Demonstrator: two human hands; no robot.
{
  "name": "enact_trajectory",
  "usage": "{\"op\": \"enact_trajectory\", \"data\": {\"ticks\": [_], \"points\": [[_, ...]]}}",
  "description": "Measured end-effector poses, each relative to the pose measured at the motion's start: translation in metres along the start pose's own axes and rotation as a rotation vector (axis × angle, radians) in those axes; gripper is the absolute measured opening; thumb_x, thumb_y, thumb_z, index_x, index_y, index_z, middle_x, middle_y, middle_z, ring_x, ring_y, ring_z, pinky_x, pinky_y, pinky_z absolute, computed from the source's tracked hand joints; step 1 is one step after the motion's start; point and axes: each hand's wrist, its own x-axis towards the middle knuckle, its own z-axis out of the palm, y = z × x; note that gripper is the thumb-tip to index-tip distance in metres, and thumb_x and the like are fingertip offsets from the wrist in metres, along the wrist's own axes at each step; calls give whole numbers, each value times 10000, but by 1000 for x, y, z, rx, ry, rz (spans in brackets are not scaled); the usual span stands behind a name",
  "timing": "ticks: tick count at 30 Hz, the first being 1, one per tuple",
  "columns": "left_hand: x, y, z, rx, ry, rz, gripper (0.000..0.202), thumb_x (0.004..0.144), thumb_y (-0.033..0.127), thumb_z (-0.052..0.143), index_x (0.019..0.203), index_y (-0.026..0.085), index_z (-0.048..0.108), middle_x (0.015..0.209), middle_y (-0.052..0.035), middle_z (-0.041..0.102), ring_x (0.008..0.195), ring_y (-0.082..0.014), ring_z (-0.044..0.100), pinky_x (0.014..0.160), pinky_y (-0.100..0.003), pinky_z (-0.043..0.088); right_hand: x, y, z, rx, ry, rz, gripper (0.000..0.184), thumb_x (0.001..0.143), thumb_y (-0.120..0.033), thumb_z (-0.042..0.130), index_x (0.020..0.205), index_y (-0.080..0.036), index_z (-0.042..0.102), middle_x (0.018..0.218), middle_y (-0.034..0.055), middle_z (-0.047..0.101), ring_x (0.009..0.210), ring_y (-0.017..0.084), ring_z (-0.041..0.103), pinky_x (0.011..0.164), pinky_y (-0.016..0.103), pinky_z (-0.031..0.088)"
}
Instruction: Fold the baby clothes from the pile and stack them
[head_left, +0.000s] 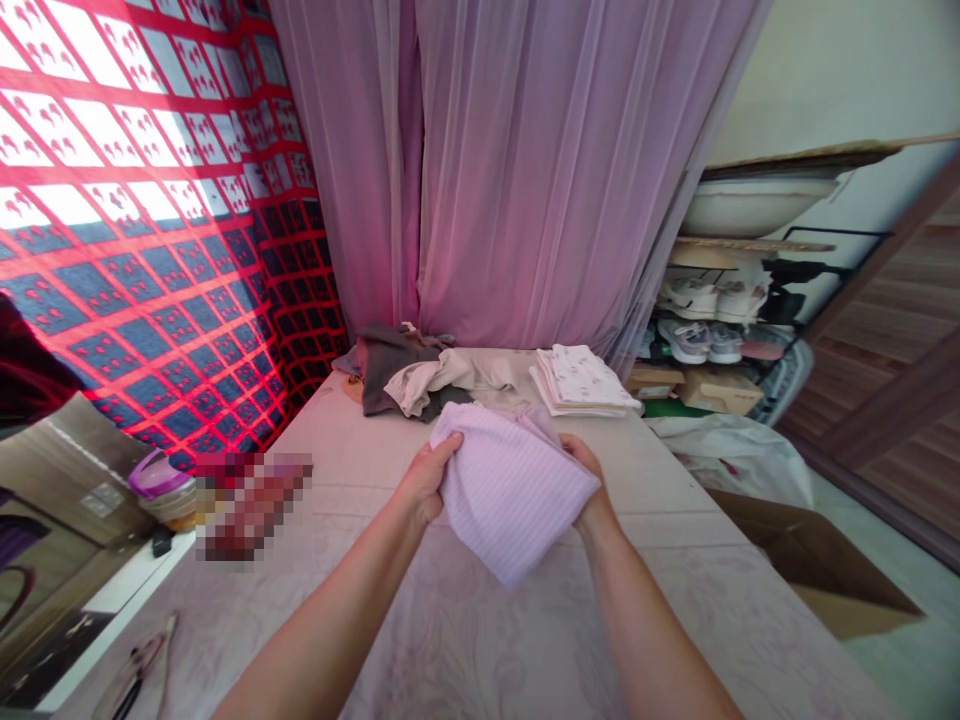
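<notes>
A folded pale lilac ribbed garment hangs between my hands above the bed, one corner pointing down. My left hand grips its left edge with the thumb on the front. On the other side, my right hand is closed around the right edge, its fingers partly hidden behind the cloth. Beyond the garment lies a loose heap of clothes, dark grey and beige. To the right of that heap rests a neat stack of folded white printed cloths.
The bed has a pale patterned cover. Purple curtains hang behind it. A shelf with shoes and an open cardboard box stand at the right. A cable and a purple-lidded tub are at the left.
</notes>
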Motion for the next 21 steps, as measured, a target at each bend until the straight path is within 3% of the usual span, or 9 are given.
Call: {"op": "enact_trajectory", "data": {"ticks": [2, 5, 7, 11, 16, 19, 21], "points": [[1, 20, -13, 6, 76, 150, 366, 703, 249, 740, 1040, 155, 633, 868, -63, 717, 708, -160, 650, 659, -254, 528, 8, -7, -26, -27, 69, 46, 399, 741, -439, 668, 989, -131, 616, 776, 38, 675, 680, 189, 612, 573, 272, 476], [10, 38, -45, 31, 255, 274, 247, 750, 207, 684, 989, 173, 631, 858, -34, 703, 687, -127, 628, 637, -219, 514, 17, -6, -56, -156, 178, 153, 417, 685, -383, 686, 1019, -146, 606, 735, 35, 683, 638, 179, 618, 508, 237, 434], [17, 37, -70, 98, 346, 231, 169, 781, 187, 645, 948, 188, 617, 817, -10, 679, 634, -102, 605, 617, -206, 510, 19, 7, -61, -255, 166, 268, 501, 698, -346, 657, 1145, -144, 558, 803, 59, 700, 641, 180, 631, 492, 236, 430], [24, 25, -106, 203, 406, 46, 63, 830, 230, 588, 826, 167, 588, 691, -15, 619, 556, -106, 580, 600, -238, 526, 17, 47, -50, -517, 65, 429, 610, 754, -403, 589, 1296, -149, 474, 968, 96, 702, 701, 183, 654, 526, 252, 454], [28, 22, -116, 343, 414, 8, 205, 828, 375, 585, 823, 171, 597, 743, -46, 648, 614, -141, 617, 607, -272, 536, 19, 71, -45, -819, -65, 338, 506, 784, -518, 528, 1101, -137, 635, 910, 94, 708, 802, 205, 654, 641, 271, 455], [33, 28, -116, 484, 417, 31, 218, 750, 346, 659, 867, 164, 631, 783, -57, 670, 654, -164, 627, 611, -284, 525, 22, 64, -44, -878, -127, 274, 368, 759, -433, 570, 969, -152, 679, 866, 77, 709, 764, 196, 644, 634, 263, 436], [36, 34, -118, 596, 424, 76, 272, 718, 320, 669, 948, 178, 648, 851, -53, 683, 729, -179, 640, 635, -278, 514, 22, 57, -42, -873, -88, 229, 325, 738, -377, 580, 970, -171, 677, 843, 53, 710, 726, 184, 633, 609, 257, 423]]}}
